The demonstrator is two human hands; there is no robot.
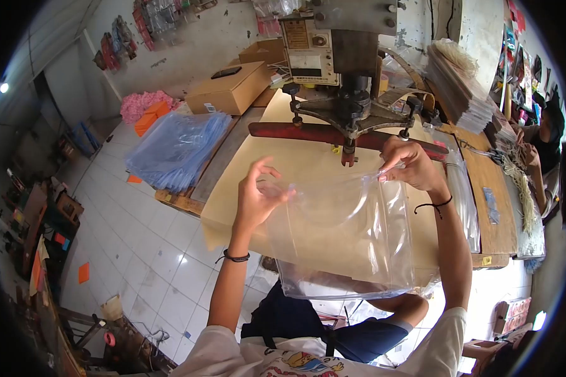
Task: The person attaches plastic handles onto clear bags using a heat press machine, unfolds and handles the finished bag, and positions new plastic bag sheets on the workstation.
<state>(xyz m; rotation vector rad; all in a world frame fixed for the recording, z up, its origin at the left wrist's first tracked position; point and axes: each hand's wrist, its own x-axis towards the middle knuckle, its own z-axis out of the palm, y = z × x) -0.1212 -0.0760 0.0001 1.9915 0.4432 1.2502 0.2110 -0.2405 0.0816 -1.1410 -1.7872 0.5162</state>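
Note:
A clear plastic bag (346,245) hangs spread out between my two hands, its lower edge over my lap. With thumb and fingers my left hand (258,195) pinches its upper left corner. The upper right corner is gripped by my right hand (412,163), close to the front of a press machine (352,107). The machine's long red bar (289,131) lies behind the bag, across a tan sheet (233,188) on the worktable. Part of the sheet shows through the bag.
Stacked bluish plastic pieces (179,144) lie at the table's left, near a cardboard box (226,88) with a phone (226,72) on it. Flat clear sheets (462,201) and a wooden board (490,207) are at the right. Another person (544,138) sits at the far right.

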